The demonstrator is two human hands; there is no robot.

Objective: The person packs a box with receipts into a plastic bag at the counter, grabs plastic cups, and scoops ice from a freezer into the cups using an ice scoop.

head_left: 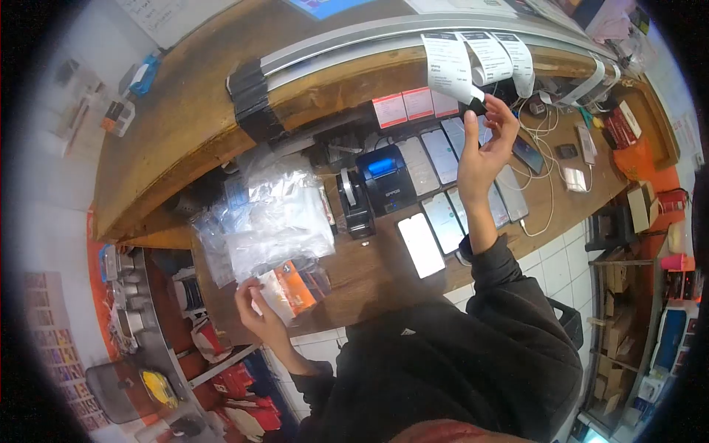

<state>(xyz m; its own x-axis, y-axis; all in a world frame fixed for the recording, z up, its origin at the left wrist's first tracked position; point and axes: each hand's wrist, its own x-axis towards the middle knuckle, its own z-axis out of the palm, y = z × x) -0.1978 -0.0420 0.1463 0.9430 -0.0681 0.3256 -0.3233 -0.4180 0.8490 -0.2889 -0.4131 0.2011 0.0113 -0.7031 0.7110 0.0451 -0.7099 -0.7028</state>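
My right hand [484, 159] is raised over the desk, thumb and fingers apart. Its fingertips are at the curled lower end of a printed paper slip [447, 65] hanging from the shelf edge; I cannot tell whether they touch it. Below that hand, several phones [421, 245] lie in rows, partly covered by my forearm. My left hand [260, 319] is at the desk's front edge, fingers loosely bent and apart. Beside its thumb lies an orange and white packet [297, 286]. A pile of clear plastic bags [284, 214] lies just beyond the packet.
A black receipt printer [385, 177] and a black tape dispenser [356, 203] stand mid-desk. White cables [548, 184] trail at the right. A wooden shelf [177, 140] overhangs the back. Shelves with boxes [617, 332] stand at the right, an open drawer [214, 347] at the left.
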